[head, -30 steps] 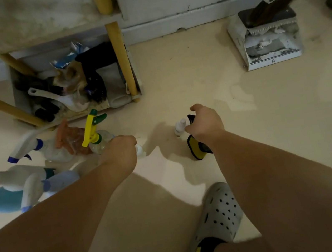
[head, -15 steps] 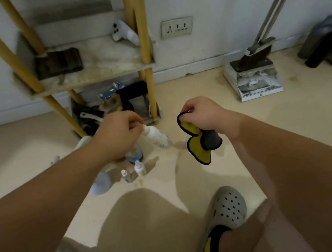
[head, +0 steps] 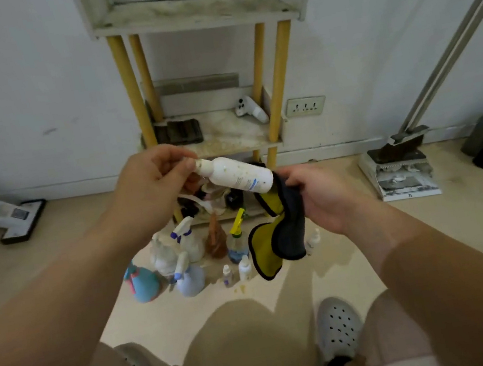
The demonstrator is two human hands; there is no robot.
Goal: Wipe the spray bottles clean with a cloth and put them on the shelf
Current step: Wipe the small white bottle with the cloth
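The left hand (head: pixel 151 185) pinches the neck of a speckled white plastic bottle (head: pixel 236 174), held tilted in the air before the yellow-legged shelf (head: pixel 276 81). The right hand (head: pixel 321 198) grips a hanging yellow-and-grey cloth (head: pixel 278 237) that touches the bottle's base. More spray bottles (head: pixel 182 256) stand on the floor below.

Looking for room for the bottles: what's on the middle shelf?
On the middle shelf lie a dark flat thing at the left and a white gadget at the right. The left hand, holding a bottle, covers its front left edge.
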